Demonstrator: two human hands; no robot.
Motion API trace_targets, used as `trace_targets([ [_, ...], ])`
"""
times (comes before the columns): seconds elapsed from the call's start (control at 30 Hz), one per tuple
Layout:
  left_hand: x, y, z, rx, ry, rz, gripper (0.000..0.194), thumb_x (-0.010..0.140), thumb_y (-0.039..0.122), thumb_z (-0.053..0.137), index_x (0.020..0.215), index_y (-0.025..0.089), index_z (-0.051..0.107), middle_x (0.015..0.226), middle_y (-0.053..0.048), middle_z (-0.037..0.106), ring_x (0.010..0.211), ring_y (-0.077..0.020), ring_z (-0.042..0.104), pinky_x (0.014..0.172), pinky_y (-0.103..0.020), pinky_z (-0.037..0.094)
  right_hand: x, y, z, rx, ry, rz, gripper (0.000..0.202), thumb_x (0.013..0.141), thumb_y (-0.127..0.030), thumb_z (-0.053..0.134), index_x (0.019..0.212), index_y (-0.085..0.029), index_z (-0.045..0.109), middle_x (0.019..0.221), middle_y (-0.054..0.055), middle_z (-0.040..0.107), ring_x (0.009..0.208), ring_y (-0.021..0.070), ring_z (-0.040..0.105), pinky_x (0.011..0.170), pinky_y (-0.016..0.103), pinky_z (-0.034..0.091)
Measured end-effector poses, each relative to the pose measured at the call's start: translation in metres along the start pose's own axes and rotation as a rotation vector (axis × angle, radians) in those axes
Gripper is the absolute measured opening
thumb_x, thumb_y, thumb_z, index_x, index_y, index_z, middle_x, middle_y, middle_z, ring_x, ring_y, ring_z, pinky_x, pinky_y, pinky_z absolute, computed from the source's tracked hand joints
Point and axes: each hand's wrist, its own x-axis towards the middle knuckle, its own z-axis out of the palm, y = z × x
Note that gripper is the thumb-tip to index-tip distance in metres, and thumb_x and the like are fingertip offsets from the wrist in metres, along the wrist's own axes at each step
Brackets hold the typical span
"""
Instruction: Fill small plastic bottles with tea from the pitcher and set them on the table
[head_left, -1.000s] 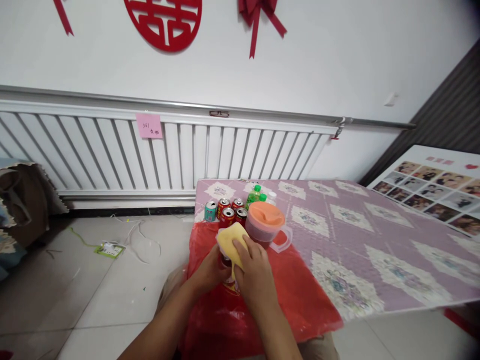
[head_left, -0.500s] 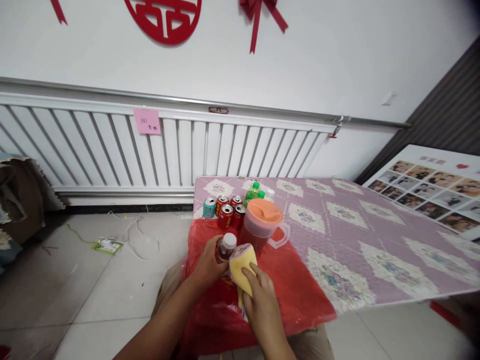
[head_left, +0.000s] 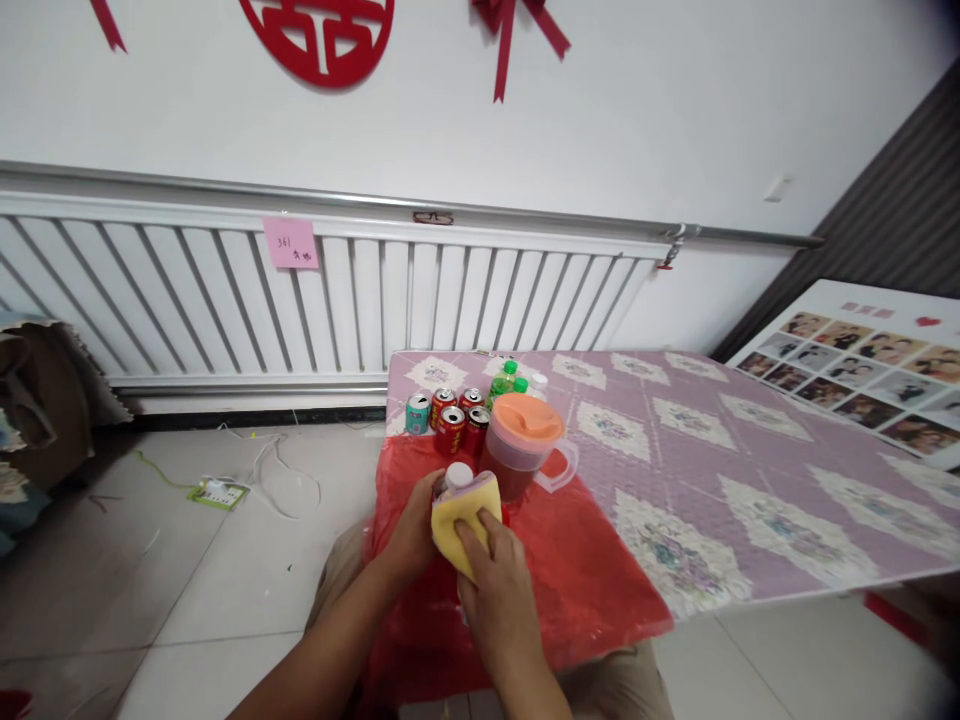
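Note:
My left hand (head_left: 414, 528) is closed around a bottle with a white cap (head_left: 458, 476); most of its body is hidden behind the cloth and my fingers. A folded yellow cloth (head_left: 455, 524) is gripped in my right hand (head_left: 496, 580) and lies against the bottle's near side. Both hands are over a red plastic sheet (head_left: 592, 570) on the table's near end. Just beyond them stands a clear pitcher (head_left: 516, 455) with an orange lid and brownish liquid inside. Red drink cans (head_left: 450, 430) and a teal can (head_left: 417, 414) stand to its left.
Green-capped bottles (head_left: 503, 380) stand behind the pitcher. A purple floral tablecloth (head_left: 660, 470) covers the table to the right. Behind runs a white radiator (head_left: 360, 300). A photo board (head_left: 855, 370) leans at far right. A green-and-white power strip (head_left: 217, 493) and cables lie on the floor.
My right hand has moved left with the yellow cloth, from the bottle's right side to across its front, covering more of it. My left hand stays on the bottle.

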Motion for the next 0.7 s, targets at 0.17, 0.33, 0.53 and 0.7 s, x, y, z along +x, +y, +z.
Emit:
trace_targets([
  [0.17,0.001,0.002,-0.003,0.065,0.027,-0.024,0.076,0.072,0.03,0.077,0.14,0.019,0.044,0.143,-0.014,0.053,0.133,-0.032,0.05,0.117,-0.05,0.037,-0.02,0.024,-0.009,-0.006,-0.085,0.014,0.062,0.067,-0.001,0.052,0.12,-0.028,0.069,0.127,0.011,0.064,0.109,0.0318,0.061,0.089,0.048,0.056],
  [0.33,0.013,-0.005,-0.02,0.01,-0.132,-0.02,0.102,0.068,0.029,0.081,0.153,0.019,0.026,0.156,-0.018,0.039,0.146,-0.0341,0.037,0.122,-0.052,0.03,-0.022,0.051,-0.031,0.098,0.061,0.097,0.046,0.084,-0.011,0.047,0.125,-0.023,0.063,0.124,0.011,0.065,0.113,0.0266,0.062,0.094,0.046,0.053],
  [0.53,0.032,0.005,-0.028,-0.118,-0.372,-0.061,0.099,0.069,0.023,0.079,0.153,0.023,0.027,0.156,-0.014,0.042,0.143,-0.0319,0.043,0.119,-0.05,0.036,0.036,0.031,-0.049,0.141,0.219,0.043,0.046,0.087,-0.014,0.048,0.131,-0.023,0.058,0.133,0.012,0.058,0.121,0.0277,0.055,0.099,0.048,0.049],
  [0.7,0.029,0.016,-0.016,-0.146,-0.341,-0.038,0.069,0.072,0.029,0.077,0.134,0.018,0.051,0.125,-0.012,0.068,0.11,-0.0305,0.066,0.096,-0.047,0.055,0.079,0.002,-0.038,-0.012,0.108,-0.089,0.055,0.078,-0.006,0.053,0.131,-0.02,0.06,0.138,0.016,0.055,0.12,0.0322,0.052,0.099,0.051,0.048],
])
